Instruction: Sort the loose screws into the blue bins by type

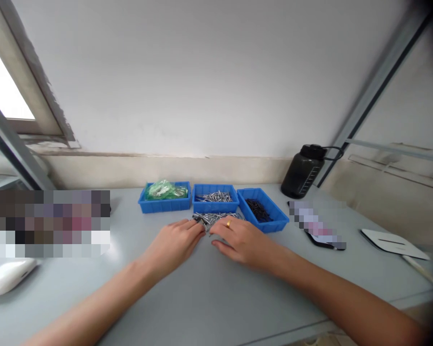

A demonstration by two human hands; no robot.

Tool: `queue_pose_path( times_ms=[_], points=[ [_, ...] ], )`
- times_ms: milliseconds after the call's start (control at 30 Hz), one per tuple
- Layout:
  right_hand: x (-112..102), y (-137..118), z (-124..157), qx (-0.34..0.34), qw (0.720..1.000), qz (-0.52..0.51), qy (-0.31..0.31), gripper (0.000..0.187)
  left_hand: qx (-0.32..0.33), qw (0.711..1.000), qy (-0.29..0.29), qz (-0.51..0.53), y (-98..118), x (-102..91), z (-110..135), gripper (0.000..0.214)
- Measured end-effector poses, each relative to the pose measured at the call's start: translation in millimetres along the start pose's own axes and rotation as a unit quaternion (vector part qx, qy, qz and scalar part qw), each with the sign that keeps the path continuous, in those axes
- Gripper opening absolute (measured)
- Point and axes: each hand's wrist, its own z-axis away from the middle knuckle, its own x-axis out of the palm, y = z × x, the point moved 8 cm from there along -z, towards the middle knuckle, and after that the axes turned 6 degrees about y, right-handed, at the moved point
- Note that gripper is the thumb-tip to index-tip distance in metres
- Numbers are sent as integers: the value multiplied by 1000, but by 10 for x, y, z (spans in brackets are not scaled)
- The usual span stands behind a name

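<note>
A loose pile of thin silver nail-like pieces (pixel 216 217) lies on the grey table in front of the middle blue bin. My left hand (pixel 178 239) reaches the pile's left side, its fingers bent together. A few dark pieces (pixel 199 220) show by its fingertips; what the fingers pinch is hidden. On the pile's right side is my right hand (pixel 240 240), wearing a ring, with the thumb apart from the curved fingers. A small piece sticks out by its fingertips. Silver pieces fill part of the middle bin (pixel 215 207), and dark ones lie in the right bin (pixel 279 224).
A left blue bin (pixel 166 205) holds a green plastic bag (pixel 162 190). Right of the bins are a dark bottle (pixel 303 173), a blurred phone-like object (pixel 319 230) and a white flat object (pixel 393 244). A white rounded device (pixel 7 276) sits far left, near a pixelated area.
</note>
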Motion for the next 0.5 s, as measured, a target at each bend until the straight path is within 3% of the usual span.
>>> queue_pose_path(
  times_ms=[300,500],
  points=[
    [36,-10,3,-5,999,6,-32,17,2,999,-29,-26,-17,81,18,24],
    [71,-5,-3,-14,997,36,-68,15,-4,1000,-4,-4,-24,13,9,27]
  ],
)
